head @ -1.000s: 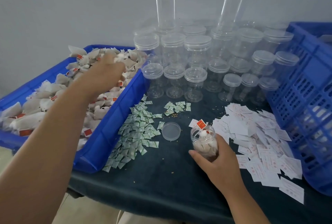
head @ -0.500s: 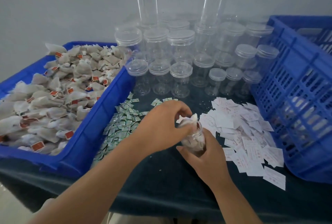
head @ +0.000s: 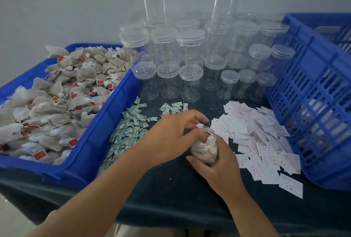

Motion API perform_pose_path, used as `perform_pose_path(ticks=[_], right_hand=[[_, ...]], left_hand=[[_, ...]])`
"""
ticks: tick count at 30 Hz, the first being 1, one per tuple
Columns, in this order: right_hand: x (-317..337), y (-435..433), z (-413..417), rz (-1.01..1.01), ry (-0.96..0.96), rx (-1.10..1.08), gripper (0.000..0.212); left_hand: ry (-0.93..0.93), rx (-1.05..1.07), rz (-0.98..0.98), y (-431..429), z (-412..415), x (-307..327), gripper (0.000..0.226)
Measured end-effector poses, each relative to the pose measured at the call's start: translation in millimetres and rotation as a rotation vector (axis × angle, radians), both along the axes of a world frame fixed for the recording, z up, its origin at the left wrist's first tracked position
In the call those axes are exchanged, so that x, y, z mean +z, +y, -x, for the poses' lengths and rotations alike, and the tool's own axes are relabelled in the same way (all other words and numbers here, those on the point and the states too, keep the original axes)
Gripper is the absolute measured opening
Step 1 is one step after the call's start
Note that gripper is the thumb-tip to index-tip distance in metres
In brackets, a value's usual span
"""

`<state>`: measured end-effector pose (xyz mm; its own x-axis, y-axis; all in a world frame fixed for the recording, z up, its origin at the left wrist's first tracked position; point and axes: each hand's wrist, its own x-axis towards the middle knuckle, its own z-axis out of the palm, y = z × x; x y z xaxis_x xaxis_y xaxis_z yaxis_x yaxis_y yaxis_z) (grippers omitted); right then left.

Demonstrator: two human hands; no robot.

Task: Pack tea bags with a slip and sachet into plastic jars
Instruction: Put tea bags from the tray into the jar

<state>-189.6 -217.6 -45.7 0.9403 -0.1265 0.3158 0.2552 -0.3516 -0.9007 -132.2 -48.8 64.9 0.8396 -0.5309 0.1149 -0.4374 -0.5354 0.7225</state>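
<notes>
Near the front edge of the dark table (head: pixel 171 189), a small clear plastic jar (head: pixel 210 138) part-filled with pale tea bags (head: pixel 204 154) is gripped round its side by the right hand (head: pixel 221 168). The bent fingers of the left hand (head: pixel 169 139) are pushed into its mouth; whether anything is pinched cannot be told. Green-and-white sachets (head: pixel 129 128) are strewn to its left, white paper slips (head: pixel 262 141) to its right.

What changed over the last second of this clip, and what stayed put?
The left hand left the blue plastic tray of tea bags, carried one rightward to the small clear plastic jar; its fingers now dip into the jar's mouth. The right hand kept gripping the jar.
</notes>
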Motion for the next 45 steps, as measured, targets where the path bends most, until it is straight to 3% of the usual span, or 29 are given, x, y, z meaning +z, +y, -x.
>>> perform_pose_path(ticks=[2,4,7,9,14,18,21,24,26,28,33,35,39,40,42,45], right_hand=[[0.7,0.8,-0.2,0.028,-0.004,-0.014,0.052],[-1.2,-0.9,-0.3,0.038,0.005,-0.027,0.051],[-4.6,-3.2,-0.5,0.017,0.017,-0.023,0.050],[-5.4,-4.2,-1.3,0.010,0.015,-0.025,0.050],[-4.9,-2.7,-2.3,0.014,0.031,-0.037,0.051],[-3.7,-3.0,-1.4,0.008,0.037,-0.050,0.052],[-2.7,-2.6,-1.4,0.004,0.045,-0.043,0.053],[-1.9,-2.1,-1.9,0.018,0.042,-0.037,0.054],[-1.2,-1.8,-1.9,0.023,0.032,-0.024,0.053],[0.1,-0.7,-0.6,0.010,0.024,-0.003,0.053],[-1.2,-1.2,2.9,-0.012,-0.009,0.038,0.060],[-0.7,-1.9,3.3,-0.019,-0.021,0.024,0.060],[0.8,-1.8,2.7,-0.018,-0.032,-0.041,0.057],[-0.1,-2.2,2.1,-0.028,-0.035,-0.067,0.057],[-2.0,-3.5,1.1,-0.071,-0.035,-0.147,0.056],[-0.9,-6.2,-0.4,-0.158,-0.037,-0.264,0.047]], left_hand=[[-0.055,0.165,0.151,7.6,-6.8,-9.2,0.019],[-0.098,0.360,0.125,23.9,-19.0,-18.4,0.014],[-0.030,0.426,-0.452,56.8,-39.6,-38.3,0.022],[0.027,0.358,-0.667,69.0,-43.5,-55.5,0.034],[-0.065,0.433,-0.408,74.4,-41.2,-84.7,0.009],[-0.009,0.494,-0.294,75.2,-41.3,-91.3,0.029],[-0.115,0.549,-0.253,70.7,-38.1,-77.5,0.027],[-0.061,0.523,0.086,55.3,-23.6,-45.7,0.007],[0.024,0.399,0.330,36.6,-10.0,-22.0,0.005],[0.039,0.268,0.409,16.9,1.4,-8.8,0.011],[-0.098,0.231,0.066,-11.9,6.7,-15.0,0.044],[-0.071,0.269,0.108,-12.5,3.0,-19.1,0.046],[0.038,0.427,0.356,-16.5,-9.9,-28.4,0.009],[0.024,0.469,0.360,-17.4,-16.2,-33.2,0.012],[-0.023,0.479,0.202,-19.0,-32.1,-47.1,0.018],[-0.196,0.343,-0.248,-29.2,-59.6,-74.9,0.030]])
